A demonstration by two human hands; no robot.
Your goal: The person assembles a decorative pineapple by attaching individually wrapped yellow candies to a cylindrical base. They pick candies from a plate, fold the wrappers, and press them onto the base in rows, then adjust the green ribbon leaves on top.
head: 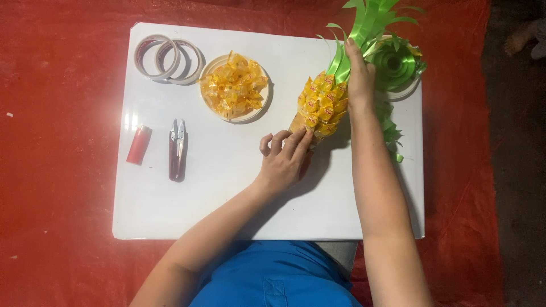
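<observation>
Partly, right hand (360,79) hiding candy pineapple (321,108), green ribbon leaves (372,17) cut off.

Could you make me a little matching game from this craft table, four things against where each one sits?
Things:
1. lighter
2. tape rolls
3. plate of sweets
4. ribbon spool

Places:
A. far right corner of the white board, beside the right hand
B. far left corner
C. left edge, next to the small snips
D. middle, between the tape and the sweet-covered pineapple that the left hand touches

Pairs: 1-C, 2-B, 3-D, 4-A
</observation>
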